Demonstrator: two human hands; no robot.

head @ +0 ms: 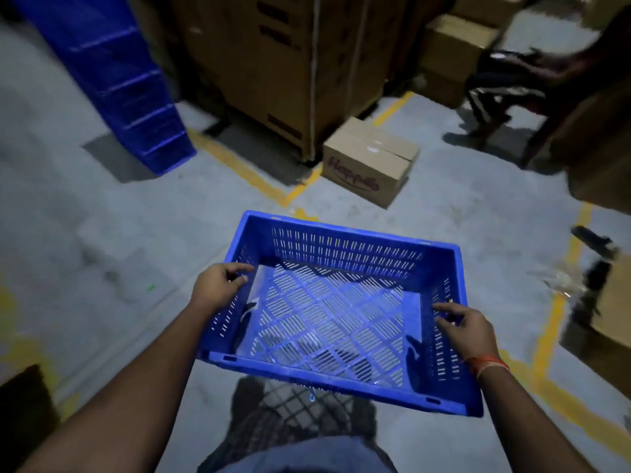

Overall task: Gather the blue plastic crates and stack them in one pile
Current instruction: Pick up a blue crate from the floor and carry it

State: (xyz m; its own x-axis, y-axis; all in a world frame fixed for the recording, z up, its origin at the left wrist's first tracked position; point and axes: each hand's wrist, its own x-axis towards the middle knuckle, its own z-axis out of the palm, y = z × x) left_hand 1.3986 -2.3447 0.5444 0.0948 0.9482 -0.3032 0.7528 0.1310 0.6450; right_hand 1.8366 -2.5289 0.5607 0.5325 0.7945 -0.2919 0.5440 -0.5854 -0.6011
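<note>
We hold one blue crate (336,312) off the floor (85,233). Left hand (218,285) grips its left rim, fingers curled over; right hand (466,331) grips the right rim. A crate stack (116,80) stands far ahead-left, top cut off. A seated person (505,87) ahead-right is blurred.

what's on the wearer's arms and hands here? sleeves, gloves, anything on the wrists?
Both forearms are bare: no sleeves in view, no gloves. The left hand wears nothing visible. The right hand has a thin orange-red thread band tied around its wrist. No watch or rings visible.
</note>
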